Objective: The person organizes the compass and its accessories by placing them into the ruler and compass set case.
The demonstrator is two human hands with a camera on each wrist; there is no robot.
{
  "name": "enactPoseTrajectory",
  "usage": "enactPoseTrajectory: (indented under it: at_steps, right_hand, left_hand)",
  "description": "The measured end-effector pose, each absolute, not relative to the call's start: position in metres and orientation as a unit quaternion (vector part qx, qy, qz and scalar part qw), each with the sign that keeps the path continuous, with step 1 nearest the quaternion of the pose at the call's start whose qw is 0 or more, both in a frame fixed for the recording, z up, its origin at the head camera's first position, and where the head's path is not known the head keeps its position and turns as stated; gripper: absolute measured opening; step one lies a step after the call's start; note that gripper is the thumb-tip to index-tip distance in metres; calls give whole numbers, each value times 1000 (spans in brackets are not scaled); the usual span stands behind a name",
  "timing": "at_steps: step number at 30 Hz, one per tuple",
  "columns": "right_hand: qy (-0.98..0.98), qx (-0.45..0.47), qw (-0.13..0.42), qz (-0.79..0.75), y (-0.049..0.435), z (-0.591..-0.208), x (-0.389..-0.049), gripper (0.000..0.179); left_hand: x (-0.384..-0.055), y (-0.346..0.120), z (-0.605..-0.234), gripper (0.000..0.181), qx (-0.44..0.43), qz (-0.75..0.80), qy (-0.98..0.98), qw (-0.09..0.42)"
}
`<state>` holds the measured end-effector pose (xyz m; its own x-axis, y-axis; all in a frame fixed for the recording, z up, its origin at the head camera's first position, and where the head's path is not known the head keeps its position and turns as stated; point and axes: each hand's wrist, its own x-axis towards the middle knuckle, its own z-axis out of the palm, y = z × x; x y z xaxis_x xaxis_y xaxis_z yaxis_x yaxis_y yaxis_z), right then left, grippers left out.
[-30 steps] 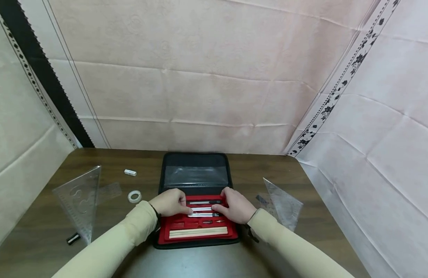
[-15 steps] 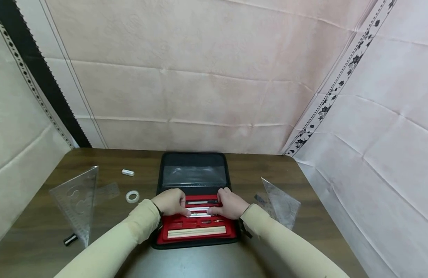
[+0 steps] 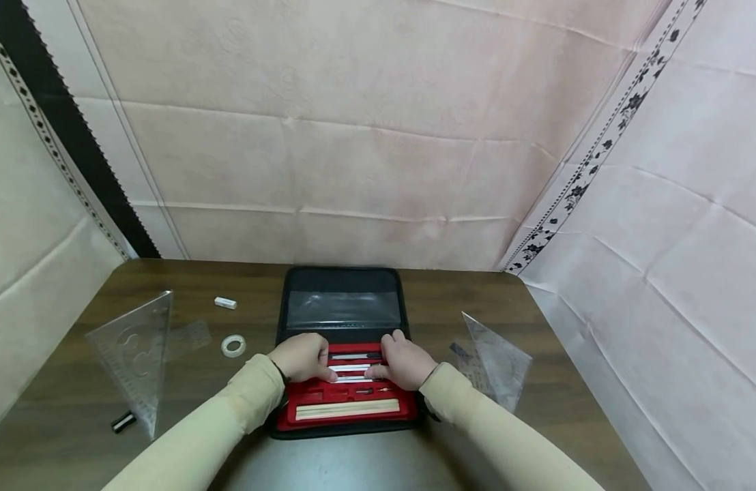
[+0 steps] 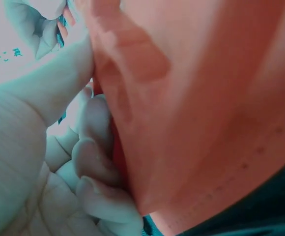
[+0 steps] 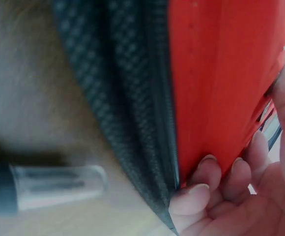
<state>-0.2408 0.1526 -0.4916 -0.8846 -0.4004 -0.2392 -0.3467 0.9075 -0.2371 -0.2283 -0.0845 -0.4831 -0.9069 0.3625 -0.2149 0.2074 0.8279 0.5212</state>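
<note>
A black zip case (image 3: 346,279) lies unfolded on the table, with a red moulded tray (image 3: 409,404) in its near half. Slim silver drawing instruments (image 3: 353,367) and pale sticks (image 3: 347,409) sit in the tray's slots. My left hand (image 3: 299,357) grips the tray's left side, thumb on top; in the left wrist view, its fingers (image 4: 96,162) curl against the tray's edge. On the opposite side my right hand (image 3: 406,360) holds the tray, thumb reaching in over the instruments. The right wrist view has its fingertips (image 5: 206,172) at the edge, beside the case's zipper (image 5: 172,123).
Clear set squares stand at left (image 3: 138,354) and right (image 3: 501,361). A white tape ring (image 3: 226,347), a white eraser-like block (image 3: 225,303) and a small black-and-silver piece (image 3: 123,422) lie left of the case. A blurred, clear-tipped cylinder (image 5: 59,187) lies beside the case.
My right hand has shifted slightly left, its thumb reaching farther over the instruments. My left hand keeps its place on the tray's left side.
</note>
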Motion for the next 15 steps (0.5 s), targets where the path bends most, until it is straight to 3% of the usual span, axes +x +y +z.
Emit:
enactPoseTrajectory:
  at_steps: [10, 15]
  right_hand:
    - [946, -177, 230, -145, 158, -484, -268, 57]
    - [947, -146, 246, -145, 152, -482, -269, 63]
  left_hand:
    - [-220, -88, -484, 36, 154, 268, 939, 149]
    - [-222, -101, -484, 26, 171, 309, 919, 172]
